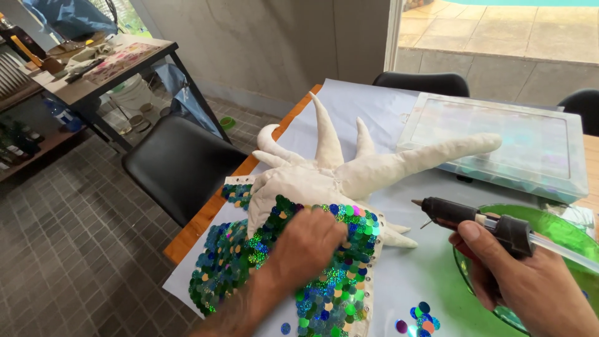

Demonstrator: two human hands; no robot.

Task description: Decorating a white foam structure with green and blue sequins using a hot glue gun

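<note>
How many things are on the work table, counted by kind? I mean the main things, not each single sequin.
Stuffed horned figure, partly covered in sequins: 1
Glue gun, in the right hand: 1
Clear flat box: 1
Green glass dish: 1
Total: 4
The left hand presses on the sequins.

grey tiled floor (75, 249), black chair (178, 163), daylight

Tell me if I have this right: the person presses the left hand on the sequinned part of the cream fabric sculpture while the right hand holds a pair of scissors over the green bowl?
Not quite. In the head view the right hand holds a glue gun, not scissors. The rest stands: the left hand presses on the sequinned part of the cream fabric sculpture, and the right hand is over the green bowl.
</note>
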